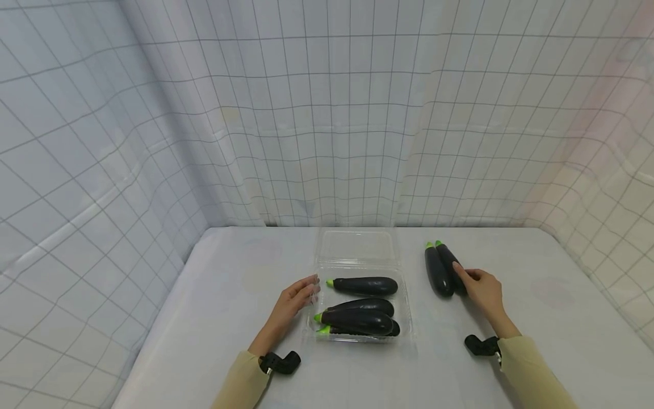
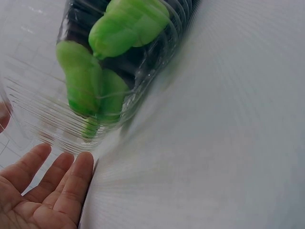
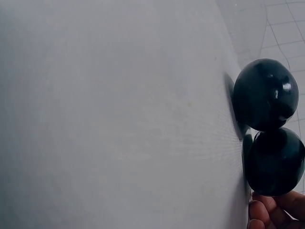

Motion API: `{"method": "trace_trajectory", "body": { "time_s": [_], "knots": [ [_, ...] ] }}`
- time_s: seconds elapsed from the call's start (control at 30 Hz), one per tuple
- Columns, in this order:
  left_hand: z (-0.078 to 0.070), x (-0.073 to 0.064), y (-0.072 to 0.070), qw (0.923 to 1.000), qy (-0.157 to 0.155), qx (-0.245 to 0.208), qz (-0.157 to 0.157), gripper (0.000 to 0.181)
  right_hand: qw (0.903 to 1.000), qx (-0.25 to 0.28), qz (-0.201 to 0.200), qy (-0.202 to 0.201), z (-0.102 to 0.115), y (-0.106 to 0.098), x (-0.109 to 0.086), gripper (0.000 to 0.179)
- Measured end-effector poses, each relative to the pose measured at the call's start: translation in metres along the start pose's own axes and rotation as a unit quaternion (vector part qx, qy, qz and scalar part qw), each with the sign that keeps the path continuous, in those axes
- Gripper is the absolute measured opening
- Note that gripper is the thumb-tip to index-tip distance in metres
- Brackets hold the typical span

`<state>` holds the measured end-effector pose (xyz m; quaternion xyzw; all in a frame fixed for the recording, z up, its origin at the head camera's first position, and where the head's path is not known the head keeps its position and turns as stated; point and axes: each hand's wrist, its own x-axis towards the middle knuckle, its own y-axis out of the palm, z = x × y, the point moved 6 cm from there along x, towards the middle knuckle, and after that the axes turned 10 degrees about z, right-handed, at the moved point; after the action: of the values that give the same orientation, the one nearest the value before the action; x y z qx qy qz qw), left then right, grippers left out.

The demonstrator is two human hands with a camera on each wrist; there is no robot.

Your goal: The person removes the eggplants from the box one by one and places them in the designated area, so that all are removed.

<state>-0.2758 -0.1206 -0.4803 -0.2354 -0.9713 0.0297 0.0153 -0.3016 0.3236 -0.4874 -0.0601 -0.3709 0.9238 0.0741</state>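
At ten o'clock from the right hand (image 1: 484, 288), an eggplant (image 1: 449, 263) points toward eleven, seemingly pinched by the fingers; the left hand (image 1: 292, 300) is outstretched, the box (image 1: 357, 247) at three.

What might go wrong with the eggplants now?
The loose eggplant at the right hand lies against its neighbour, so lifting it could roll that one away.
In the clear plastic box, the top eggplant of the front pile lies on others, so it might slide if the box gets bumped.
The open lid might not close if more eggplants get piled too high.
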Motion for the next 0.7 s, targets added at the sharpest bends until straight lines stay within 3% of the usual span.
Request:
{"method": "trace_trajectory", "body": {
  "time_s": [0.3, 0.5, 0.7],
  "knots": [
    [0.003, 0.001, 0.000, 1.0000, 0.004, -0.008, -0.001, 0.046, 0.9993, 0.006, -0.029, -0.024, 0.007, -0.002, -0.003, 0.070],
    [0.024, 0.008, -0.006, 0.9996, 0.012, -0.017, -0.018, 0.046, 0.9949, 0.004, -0.067, -0.075, 0.020, -0.007, -0.006, 0.059],
    [0.027, 0.008, -0.007, 0.9996, 0.017, -0.010, -0.020, 0.049, 0.9832, 0.015, -0.123, -0.134, 0.040, -0.009, -0.011, 0.044]
  ]
}}
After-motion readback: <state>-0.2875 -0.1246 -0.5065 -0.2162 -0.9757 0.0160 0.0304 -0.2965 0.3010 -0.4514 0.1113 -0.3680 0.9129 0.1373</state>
